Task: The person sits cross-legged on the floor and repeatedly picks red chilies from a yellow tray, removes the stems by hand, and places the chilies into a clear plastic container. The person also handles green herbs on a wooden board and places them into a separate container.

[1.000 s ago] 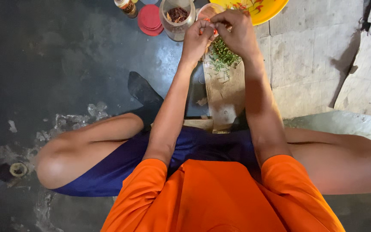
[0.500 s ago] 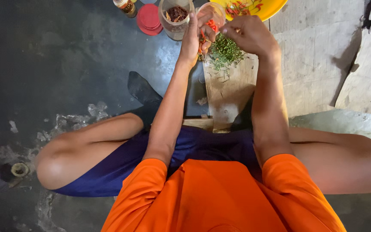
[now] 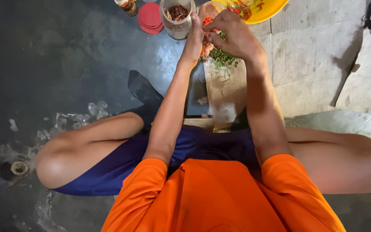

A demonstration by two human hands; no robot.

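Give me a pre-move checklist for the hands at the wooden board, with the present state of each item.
1. Left hand free of the open jar: cannot tell; it lies right beside the jar's wall.
2. Right hand over the chopped greens: ok; it is bent above the pile.
3. Wooden board lying flat on the floor between the knees: ok.
4. Red pieces gathered between the two hands: ok, though what the fingers grip is hidden.
5. Red lid out of the way: ok; it lies left of the jar.
6. Yellow plate within reach: ok; it sits just beyond the right hand.
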